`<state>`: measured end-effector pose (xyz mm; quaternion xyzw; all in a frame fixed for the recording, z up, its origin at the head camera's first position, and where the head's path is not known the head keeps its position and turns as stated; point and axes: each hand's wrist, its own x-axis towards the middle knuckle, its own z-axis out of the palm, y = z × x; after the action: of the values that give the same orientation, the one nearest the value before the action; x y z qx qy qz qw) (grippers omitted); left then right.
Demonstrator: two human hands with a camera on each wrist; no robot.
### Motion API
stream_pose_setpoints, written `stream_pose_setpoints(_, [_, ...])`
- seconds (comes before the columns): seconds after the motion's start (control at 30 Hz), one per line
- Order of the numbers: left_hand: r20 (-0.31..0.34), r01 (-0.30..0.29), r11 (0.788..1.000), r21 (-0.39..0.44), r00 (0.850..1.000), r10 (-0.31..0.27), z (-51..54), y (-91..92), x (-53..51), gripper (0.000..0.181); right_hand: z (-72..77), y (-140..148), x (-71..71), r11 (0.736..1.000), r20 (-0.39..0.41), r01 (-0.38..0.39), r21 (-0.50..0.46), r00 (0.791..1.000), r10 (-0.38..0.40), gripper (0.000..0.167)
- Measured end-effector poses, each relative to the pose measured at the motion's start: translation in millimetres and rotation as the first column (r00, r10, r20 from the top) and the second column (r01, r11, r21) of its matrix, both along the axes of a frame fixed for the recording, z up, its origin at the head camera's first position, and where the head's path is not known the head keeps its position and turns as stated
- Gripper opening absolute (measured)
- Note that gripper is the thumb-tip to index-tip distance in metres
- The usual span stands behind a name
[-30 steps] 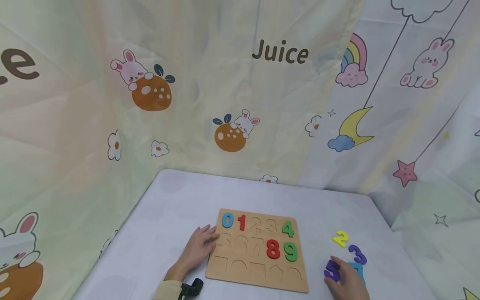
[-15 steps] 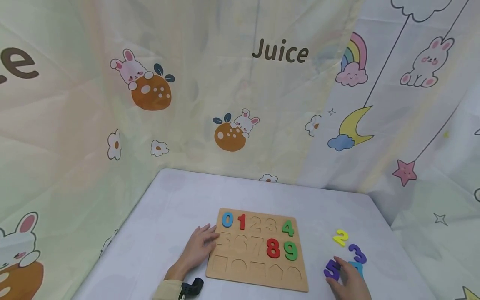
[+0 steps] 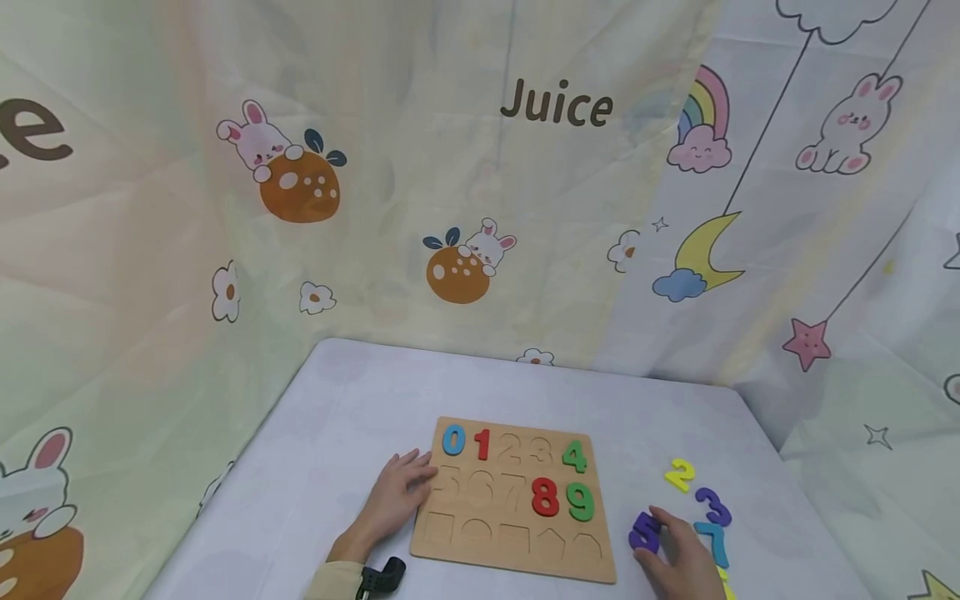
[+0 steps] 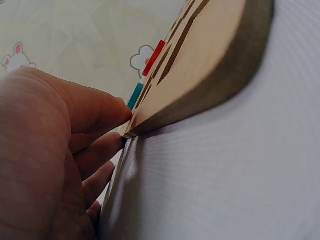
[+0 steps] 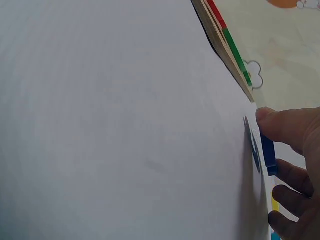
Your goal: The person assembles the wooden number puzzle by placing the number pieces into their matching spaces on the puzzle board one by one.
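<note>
Purple 5, pinched in the right hand, has shifted towards the board, uncovering the 7 and a yellow piece; that brings it closer to its vacant outline, with 8 and 9 between. Left hand, fingers extended, touches the board's left edge. Loose 2 and 3 lie farther back on the worktop.

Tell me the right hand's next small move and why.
I'd probably carry the purple 5-shaped piece toward the unfilled 5-shaped recess in the tan wooden rectangular board: the right hand already pinches it beside the board, while the left hand touches the board's left edge.
</note>
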<state>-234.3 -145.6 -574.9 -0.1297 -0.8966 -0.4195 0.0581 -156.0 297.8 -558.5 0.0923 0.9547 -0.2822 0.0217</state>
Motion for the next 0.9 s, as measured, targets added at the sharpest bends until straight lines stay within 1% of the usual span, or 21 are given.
stream_pose_setpoints(0.2, [-0.007,0.0,1.0,0.002,1.0,0.0,-0.2,-0.6,-0.2,0.024,2.0,-17.8,-9.0,1.0,0.022,0.0,-0.023,1.0,0.0,0.079])
stream_pose_setpoints(0.27, [-0.009,0.003,1.0,0.0,1.0,-0.003,-0.6,-0.3,-0.4,0.024,3.8,-23.9,-10.4,1.0,0.016,-0.006,-0.029,1.0,0.007,0.079])
stream_pose_setpoints(0.5, [0.02,-0.004,1.0,0.008,1.0,0.004,0.1,-0.2,-0.3,0.025,8.1,-43.1,-15.0,0.997,-0.008,-0.023,-0.076,1.0,0.023,0.074])
stream_pose_setpoints(0.57, [0.007,-0.001,1.0,0.003,1.0,0.001,0.1,-0.6,-0.4,0.024,8.7,-48.3,-17.7,0.996,-0.019,-0.028,-0.084,0.999,0.026,0.072])
stream_pose_setpoints(0.63, [0.007,-0.001,1.0,0.009,1.0,0.001,0.4,-0.9,-0.7,0.024,9.2,-53.2,-20.6,0.996,-0.041,-0.047,-0.081,0.998,0.044,0.071])
stream_pose_setpoints(0.73, [0.017,-0.008,1.0,-0.004,1.0,0.008,-0.6,-0.9,-1.4,0.025,10.4,-60.2,-23.6,0.994,-0.092,-0.086,-0.074,0.993,0.079,0.069])
stream_pose_setpoints(0.8, [0.038,-0.02,1.0,-0.011,0.999,0.021,-1.8,-0.7,-2.2,0.025,10.6,-64.5,-25.4,0.99,-0.141,-0.124,-0.065,0.983,0.114,0.068])
stream_pose_setpoints(0.9, [0.041,-0.024,0.999,-0.029,0.999,0.025,-2.8,-0.4,-3.0,0.029,11.1,-70.7,-27.5,0.984,-0.208,-0.17,-0.052,0.966,0.156,0.067])
